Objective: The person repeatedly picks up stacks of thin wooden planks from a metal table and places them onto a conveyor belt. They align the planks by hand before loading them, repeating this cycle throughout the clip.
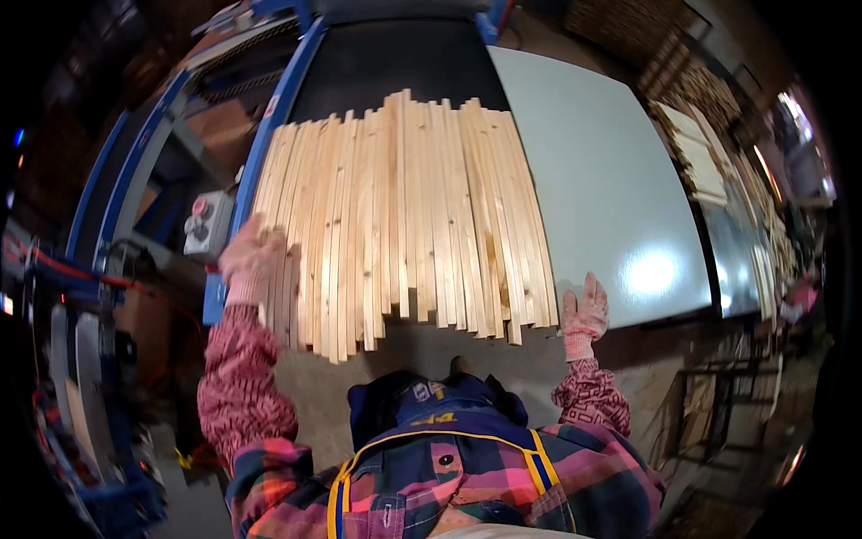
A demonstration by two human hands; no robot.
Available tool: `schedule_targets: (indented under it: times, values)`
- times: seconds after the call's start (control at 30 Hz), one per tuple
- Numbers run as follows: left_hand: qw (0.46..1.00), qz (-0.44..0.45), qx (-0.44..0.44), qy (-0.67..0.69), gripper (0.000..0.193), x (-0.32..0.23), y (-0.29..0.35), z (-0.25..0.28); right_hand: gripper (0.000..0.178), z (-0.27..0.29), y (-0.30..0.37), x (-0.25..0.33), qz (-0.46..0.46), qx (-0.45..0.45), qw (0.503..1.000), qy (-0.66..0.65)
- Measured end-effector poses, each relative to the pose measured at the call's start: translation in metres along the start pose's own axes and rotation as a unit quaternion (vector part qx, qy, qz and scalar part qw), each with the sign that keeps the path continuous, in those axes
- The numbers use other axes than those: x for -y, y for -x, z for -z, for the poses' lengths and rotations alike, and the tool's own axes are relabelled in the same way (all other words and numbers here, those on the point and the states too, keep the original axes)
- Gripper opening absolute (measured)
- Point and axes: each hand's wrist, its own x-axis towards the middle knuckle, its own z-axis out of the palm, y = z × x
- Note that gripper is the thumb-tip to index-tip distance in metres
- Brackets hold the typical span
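Many narrow pale wooden slats (404, 207) lie side by side on a black conveyor belt (395, 58), lengthwise away from me. Their near ends are uneven and stick out over the belt's near end. At the left edge of this layer, my gloved left hand (251, 256) rests over the outermost slats, fingers stretched forward and not wrapped round any. My gloved right hand (585, 310) is beside the near right corner of the layer, by the grey table's edge. Its fingers point away from me, apart from each other, and it holds nothing.
A smooth grey tabletop (611, 189) adjoins the belt on the right. Left of it run a blue frame rail (269, 135) and a grey control box with a red button (206, 220). Stacked timber (700, 162) stands far right, and a dark metal rack (718, 404) is near right.
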Motion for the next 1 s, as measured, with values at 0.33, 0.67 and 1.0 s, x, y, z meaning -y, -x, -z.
schedule_targets:
  times: [0.33, 0.67, 1.0]
  values:
    - [0.966, 0.098, -0.17, -0.169, 0.059, 0.107, -0.045, -0.032, 0.063, -0.002, 0.008, 0.011, -0.081, 0.073, 0.992, 0.057]
    - [0.954, 0.099, -0.234, -0.158, 0.066, 0.01, 0.011, -0.079, 0.057, -0.031, 0.024, 0.009, -0.087, 0.09, 0.992, 0.014]
    - [0.847, -0.503, -0.054, 0.167, 0.062, -0.498, 0.175, -0.196, 0.044, -0.003, 0.156, -0.135, 0.045, 0.037, 0.945, -0.322]
